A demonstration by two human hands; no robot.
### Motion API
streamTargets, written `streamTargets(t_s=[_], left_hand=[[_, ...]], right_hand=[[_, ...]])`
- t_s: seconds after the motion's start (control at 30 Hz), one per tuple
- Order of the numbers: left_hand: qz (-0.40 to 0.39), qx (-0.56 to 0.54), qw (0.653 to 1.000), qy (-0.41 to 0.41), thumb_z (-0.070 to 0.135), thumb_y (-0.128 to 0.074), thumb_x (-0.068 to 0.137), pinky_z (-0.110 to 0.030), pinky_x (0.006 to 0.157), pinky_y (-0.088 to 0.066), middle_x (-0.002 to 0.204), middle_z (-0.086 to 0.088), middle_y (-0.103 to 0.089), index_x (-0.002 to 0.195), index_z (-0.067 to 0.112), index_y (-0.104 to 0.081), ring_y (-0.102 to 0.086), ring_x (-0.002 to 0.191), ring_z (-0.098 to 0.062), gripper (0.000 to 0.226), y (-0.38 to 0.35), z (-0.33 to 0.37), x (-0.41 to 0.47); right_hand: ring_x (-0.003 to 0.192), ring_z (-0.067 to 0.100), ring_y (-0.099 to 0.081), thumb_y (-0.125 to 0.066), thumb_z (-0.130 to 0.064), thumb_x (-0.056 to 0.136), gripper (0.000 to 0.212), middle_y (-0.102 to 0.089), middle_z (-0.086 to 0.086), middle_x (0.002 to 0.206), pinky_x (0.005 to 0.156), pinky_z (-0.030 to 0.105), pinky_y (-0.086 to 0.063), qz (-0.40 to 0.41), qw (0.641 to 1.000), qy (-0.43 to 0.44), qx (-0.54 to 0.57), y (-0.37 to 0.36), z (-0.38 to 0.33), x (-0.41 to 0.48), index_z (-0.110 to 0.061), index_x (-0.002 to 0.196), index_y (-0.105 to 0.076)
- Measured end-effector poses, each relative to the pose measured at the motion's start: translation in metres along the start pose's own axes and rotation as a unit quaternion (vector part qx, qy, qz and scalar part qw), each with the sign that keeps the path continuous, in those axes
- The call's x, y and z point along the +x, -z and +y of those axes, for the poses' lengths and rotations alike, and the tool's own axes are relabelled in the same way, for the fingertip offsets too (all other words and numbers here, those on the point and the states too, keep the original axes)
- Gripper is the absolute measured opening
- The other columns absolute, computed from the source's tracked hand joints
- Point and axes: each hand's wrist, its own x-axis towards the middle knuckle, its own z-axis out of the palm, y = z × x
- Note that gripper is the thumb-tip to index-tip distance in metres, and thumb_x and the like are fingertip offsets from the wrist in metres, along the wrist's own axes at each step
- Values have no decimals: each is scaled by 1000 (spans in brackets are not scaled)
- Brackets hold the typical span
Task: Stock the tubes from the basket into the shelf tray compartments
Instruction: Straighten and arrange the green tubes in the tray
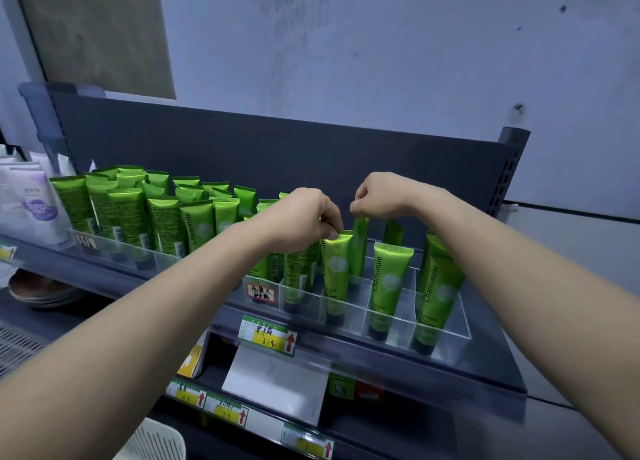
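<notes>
Blotchy grey wall behind a dark shelf [485, 366] carrying a clear tray [446, 331] of green tubes. Left hand [304, 217] fingers pinch the crimped top of a front tube [336, 272]; right hand [381, 196] pinches another tube [358, 245] just behind it. Both sit in tray compartments. Risk-wise, a careless release could tip neighbouring tubes over like dominoes.

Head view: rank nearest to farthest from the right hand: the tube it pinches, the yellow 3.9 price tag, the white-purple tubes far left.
1. Tube pinched by the right hand: the dark green tube, directly under its fingertips in the clear tray.
2. Yellow price tag: below and left, on the shelf's front edge.
3. White-purple tubes: far left end of the shelf.
</notes>
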Motion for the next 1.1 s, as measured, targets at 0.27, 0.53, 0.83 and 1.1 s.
streamTargets(t_s=[0.27,0.53,0.83,1.1], left_hand=[[11,32,999,-24,14,-68,83,-1,54,-31,82,4,-65,95,13,-75,-51,72,-5,14,3,-2,1],[2,73,996,-43,18,-63,88,-20,66,-22,80,10,-56,102,18,-73,-29,89,-7,17,0,0,2],[14,54,997,-55,20,-65,86,-16,61,-22,96,0,-70,104,17,-72,-41,87,-11,20,0,2,1],[5,-27,999,-24,26,-64,88,1,63,-34,84,12,-61,101,20,-72,-52,87,-10,17,11,-2,-4]], right_hand=[[91,23,-62,-62,0,81,23,-61,0,93,74,29,-52,53,999,1,-3,-9,6,7,-17,94,-66],[63,3,-50,-67,-5,80,12,-58,-7,69,50,18,-38,41,998,17,41,-4,-4,0,-16,80,-68],[61,9,-56,-70,-9,80,9,-61,-5,65,63,23,-46,-3,997,16,77,-4,-1,-2,-12,88,-71],[71,12,-62,-69,-13,81,14,-68,-1,79,69,23,-49,5,995,25,100,9,-3,-7,-12,95,-72]])
